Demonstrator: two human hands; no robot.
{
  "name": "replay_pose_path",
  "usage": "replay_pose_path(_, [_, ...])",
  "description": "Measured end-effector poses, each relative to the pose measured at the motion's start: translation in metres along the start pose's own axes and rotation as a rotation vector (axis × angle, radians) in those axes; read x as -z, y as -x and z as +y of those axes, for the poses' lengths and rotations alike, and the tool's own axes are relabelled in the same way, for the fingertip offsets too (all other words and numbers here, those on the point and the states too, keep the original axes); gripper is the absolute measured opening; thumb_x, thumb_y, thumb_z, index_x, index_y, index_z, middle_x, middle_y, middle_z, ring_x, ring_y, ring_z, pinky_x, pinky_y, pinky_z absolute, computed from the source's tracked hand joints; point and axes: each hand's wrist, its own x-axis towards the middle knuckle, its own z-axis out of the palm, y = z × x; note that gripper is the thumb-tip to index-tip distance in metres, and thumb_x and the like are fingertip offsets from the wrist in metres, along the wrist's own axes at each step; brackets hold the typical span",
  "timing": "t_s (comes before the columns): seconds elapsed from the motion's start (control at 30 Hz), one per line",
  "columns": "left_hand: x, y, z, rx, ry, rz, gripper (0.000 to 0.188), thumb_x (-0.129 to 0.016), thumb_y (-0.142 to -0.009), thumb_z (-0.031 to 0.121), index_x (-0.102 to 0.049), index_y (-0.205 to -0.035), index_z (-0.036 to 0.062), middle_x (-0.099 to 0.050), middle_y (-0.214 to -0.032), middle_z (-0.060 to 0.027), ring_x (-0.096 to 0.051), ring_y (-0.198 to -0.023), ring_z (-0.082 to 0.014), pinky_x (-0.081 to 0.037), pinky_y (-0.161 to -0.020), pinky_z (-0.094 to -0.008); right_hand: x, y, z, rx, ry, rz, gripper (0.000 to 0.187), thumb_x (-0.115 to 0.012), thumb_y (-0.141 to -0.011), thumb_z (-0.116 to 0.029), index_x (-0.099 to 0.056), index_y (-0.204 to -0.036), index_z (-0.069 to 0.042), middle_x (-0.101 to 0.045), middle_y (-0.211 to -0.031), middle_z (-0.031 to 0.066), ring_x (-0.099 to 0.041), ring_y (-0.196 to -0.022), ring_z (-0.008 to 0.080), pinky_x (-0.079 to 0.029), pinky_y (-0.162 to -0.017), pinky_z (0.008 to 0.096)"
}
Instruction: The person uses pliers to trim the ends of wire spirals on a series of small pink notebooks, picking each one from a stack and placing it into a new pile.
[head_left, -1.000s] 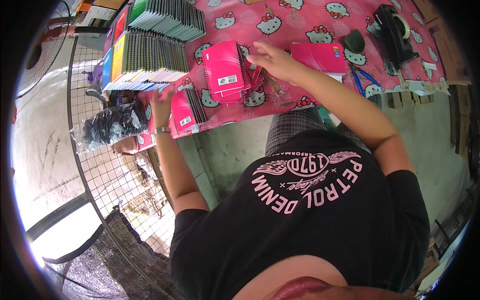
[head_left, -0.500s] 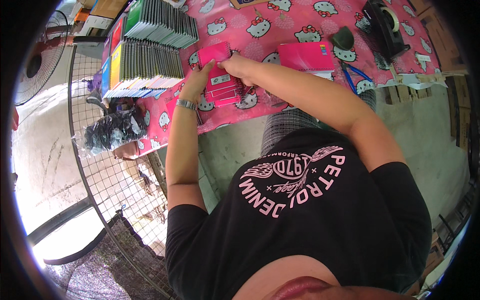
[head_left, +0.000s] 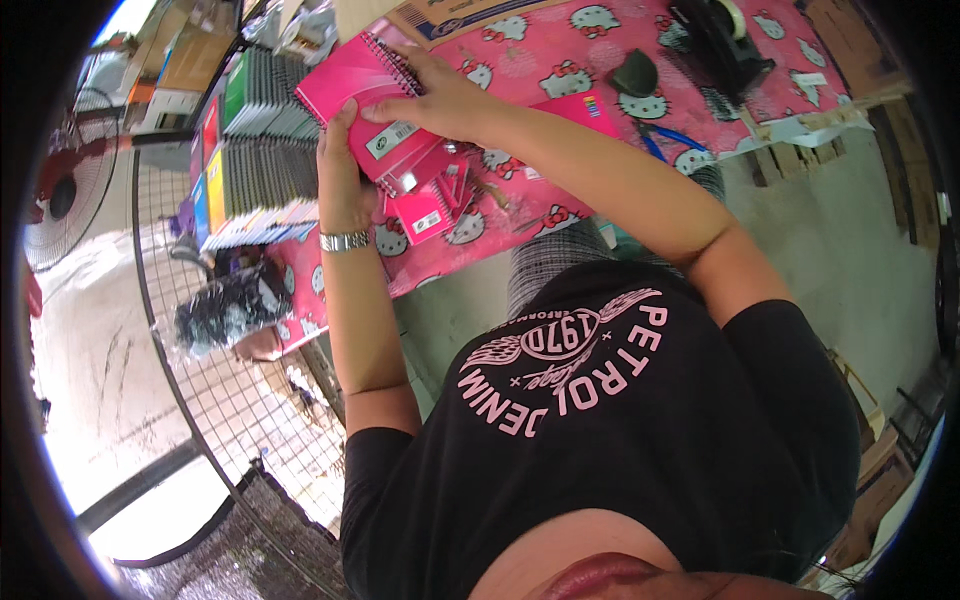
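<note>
Both my hands hold several pink spiral notebooks (head_left: 345, 82) raised over the table, fanned a little, with white barcode labels showing on their covers. My left hand (head_left: 343, 165) grips their left edge, thumb on the cover and fingers hidden beneath. Along the coil side, my right hand (head_left: 440, 98) clasps them with its thumb across the top cover. Below them, more pink notebooks (head_left: 422, 215) lie on the table. Partly behind my right forearm rests another pink notebook (head_left: 597, 113).
Rows of spiral notebooks (head_left: 262, 180) stand stacked to the left. On the pink patterned cloth (head_left: 520, 70) are blue-handled pliers (head_left: 655, 140), a dark green rounded object (head_left: 634, 74) and a black tape dispenser (head_left: 720, 45). A plastic-wrapped dark bundle (head_left: 232, 308) sits at the left edge.
The pink notebooks have come up off the table toward me and turned, coil side to the upper right. My right hand has spread along their coil edge. The view has shifted slightly.
</note>
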Motion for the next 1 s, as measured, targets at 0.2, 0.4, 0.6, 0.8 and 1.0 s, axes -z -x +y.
replay_pose_path(0.2, [-0.099,0.006,-0.05,-0.067,0.171,-0.176,0.034,-0.065,-0.081,0.006,-0.058,-0.114,0.0013,-0.066,-0.105,-0.0101,-0.065,-0.097,-0.022,-0.052,-0.089,-0.035,0.112,0.062,-0.006,0.12,0.276,-0.039,0.107,-0.082,-0.077,-0.029,-0.012,-0.155,-0.007,-0.046,-0.142,0.019,-0.048,-0.129,0.027,-0.037,-0.109,0.0361])
replay_pose_path(0.4, [-0.152,0.014,-0.088,-0.31,0.071,-0.242,0.067,-0.074,-0.074,0.005,-0.041,-0.132,0.0028,-0.06,-0.115,-0.0097,-0.06,-0.107,-0.0224,-0.047,-0.097,-0.0365,0.16,0.096,0.016,0.327,0.256,-0.013,0.12,-0.088,-0.07,-0.02,-0.005,-0.156,-0.01,-0.025,-0.157,0.0159,-0.031,-0.142,0.0252,-0.029,-0.114,0.0379])
replay_pose_path(0.6, [-0.149,0.01,-0.123,-0.485,-0.077,-0.283,0.103,-0.079,-0.066,0.006,-0.018,-0.148,0.0029,-0.042,-0.135,-0.0144,-0.048,-0.124,-0.0268,-0.042,-0.105,-0.0413,0.159,0.116,0.052,0.233,0.033,0.075,0.128,-0.091,-0.062,-0.017,-0.006,-0.157,-0.011,-0.026,-0.157,0.0179,-0.029,-0.143,0.0259,-0.026,-0.116,0.0369])
replay_pose_path(0.8, [-0.142,0.013,-0.128,-0.565,-0.135,-0.338,0.106,-0.085,-0.065,0.013,-0.018,-0.147,0.0049,-0.046,-0.129,-0.0131,-0.052,-0.12,-0.027,-0.045,-0.102,-0.0413,0.149,0.119,0.054,0.194,0.036,0.078,0.107,-0.089,-0.062,-0.011,-0.028,-0.149,-0.004,-0.047,-0.14,0.0152,-0.047,-0.129,0.024,-0.036,-0.109,0.0367])
replay_pose_path(1.0, [-0.129,0.01,-0.159,-0.383,-0.15,-0.331,0.109,-0.088,-0.061,0.003,-0.019,-0.145,0.0056,-0.047,-0.135,-0.0156,-0.053,-0.121,-0.025,-0.045,-0.103,-0.0403,0.151,0.123,0.061,0.088,-0.009,0.028,0.108,-0.085,-0.066,-0.01,-0.019,-0.153,-0.006,-0.046,-0.142,0.0117,-0.043,-0.131,0.0206,-0.033,-0.111,0.0369])
